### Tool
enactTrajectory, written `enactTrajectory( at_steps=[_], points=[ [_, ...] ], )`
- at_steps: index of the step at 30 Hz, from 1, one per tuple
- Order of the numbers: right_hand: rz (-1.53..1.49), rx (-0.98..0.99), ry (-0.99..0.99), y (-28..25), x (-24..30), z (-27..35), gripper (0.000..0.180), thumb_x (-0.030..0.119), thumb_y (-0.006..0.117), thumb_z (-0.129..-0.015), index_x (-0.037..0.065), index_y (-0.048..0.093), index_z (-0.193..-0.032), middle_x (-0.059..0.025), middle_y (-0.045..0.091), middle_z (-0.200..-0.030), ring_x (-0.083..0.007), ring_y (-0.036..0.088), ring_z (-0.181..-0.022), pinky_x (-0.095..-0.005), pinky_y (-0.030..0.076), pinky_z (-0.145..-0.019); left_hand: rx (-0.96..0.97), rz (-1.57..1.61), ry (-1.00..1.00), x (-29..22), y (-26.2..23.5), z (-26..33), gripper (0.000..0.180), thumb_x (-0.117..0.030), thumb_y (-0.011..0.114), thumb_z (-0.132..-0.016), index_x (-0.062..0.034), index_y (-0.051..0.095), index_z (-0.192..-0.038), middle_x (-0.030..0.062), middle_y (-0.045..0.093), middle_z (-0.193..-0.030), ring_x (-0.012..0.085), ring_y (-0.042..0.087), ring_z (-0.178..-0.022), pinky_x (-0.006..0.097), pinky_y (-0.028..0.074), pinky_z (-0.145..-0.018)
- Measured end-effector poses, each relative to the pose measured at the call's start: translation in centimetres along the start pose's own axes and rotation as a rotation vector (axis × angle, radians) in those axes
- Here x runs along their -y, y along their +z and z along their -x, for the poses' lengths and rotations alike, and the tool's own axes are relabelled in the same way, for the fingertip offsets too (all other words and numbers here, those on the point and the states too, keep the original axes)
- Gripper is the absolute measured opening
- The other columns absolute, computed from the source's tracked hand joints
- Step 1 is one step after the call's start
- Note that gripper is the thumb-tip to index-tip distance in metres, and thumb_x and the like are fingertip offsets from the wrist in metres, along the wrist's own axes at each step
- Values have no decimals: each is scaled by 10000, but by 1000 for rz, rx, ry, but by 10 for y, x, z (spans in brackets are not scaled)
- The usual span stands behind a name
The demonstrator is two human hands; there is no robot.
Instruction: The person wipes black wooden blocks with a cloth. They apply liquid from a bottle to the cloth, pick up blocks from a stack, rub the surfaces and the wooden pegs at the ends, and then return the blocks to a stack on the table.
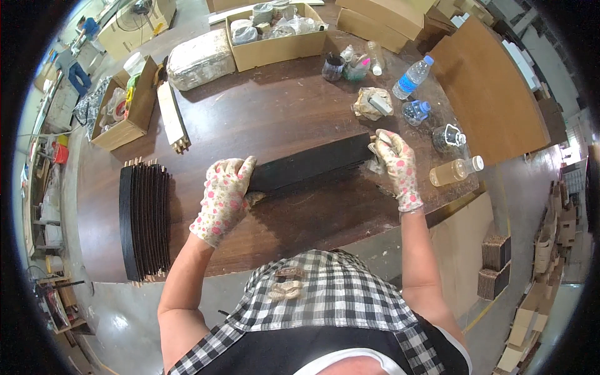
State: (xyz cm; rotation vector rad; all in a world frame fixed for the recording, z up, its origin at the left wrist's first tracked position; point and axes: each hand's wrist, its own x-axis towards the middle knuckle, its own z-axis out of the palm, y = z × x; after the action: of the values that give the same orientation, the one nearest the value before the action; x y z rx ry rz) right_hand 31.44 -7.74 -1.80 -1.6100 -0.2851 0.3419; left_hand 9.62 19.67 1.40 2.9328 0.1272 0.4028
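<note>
- Black-stained wood is the material in hand: a long, dark slat [309, 164] lies on the brown tabletop [269, 119], straight ahead of the person, running from lower left up to the right.
- The left hand [224, 199], in a floral work glove, has its fingers closed over the near left end of the slat, pressing it down.
- The right hand [397, 164], gloved the same, is clenched at the far right end; it seems to pinch something small against the end grain, though what it is cannot be made out.
- To the left a stack of like dark slats [147, 219] stands on edge with pale dowel tips showing, so much of the batch looks handled and this piece is mid-work.
- Just beyond the right hand sit plastic bottles [455, 171], one with amber liquid, and a crumpled rag [372, 103].
- Farther off stand open cardboard boxes [278, 34] and a pale wooden piece [172, 117].
</note>
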Motion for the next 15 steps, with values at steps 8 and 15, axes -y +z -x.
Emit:
enactTrajectory(
  at_steps=[8, 15],
  points=[
    [-60, 52, -145, -8, 1, 1, 243, 54, 579, -947, 1, 617, -1182, -54, 663, -1103, -121, 624, -998, -263, 529, -850, -200, -272, 189, -11, 16, 7, 522, -122, 697, -760, -245, 597, -1257, 52, 569, -1044, 269, 556, -986, 456, 445, -841],
    [-58, -215, -152, -13, 3, -7, 160, 28, 530, -959, -7, 616, -1090, -137, 642, -1105, -170, 678, -827, -282, 577, -758, -218, 110, -69, -4, 30, 19, 825, -218, 822, -669, -66, 448, -1388, 125, 550, -1299, 334, 510, -1192, 485, 381, -1002]
  ],
)
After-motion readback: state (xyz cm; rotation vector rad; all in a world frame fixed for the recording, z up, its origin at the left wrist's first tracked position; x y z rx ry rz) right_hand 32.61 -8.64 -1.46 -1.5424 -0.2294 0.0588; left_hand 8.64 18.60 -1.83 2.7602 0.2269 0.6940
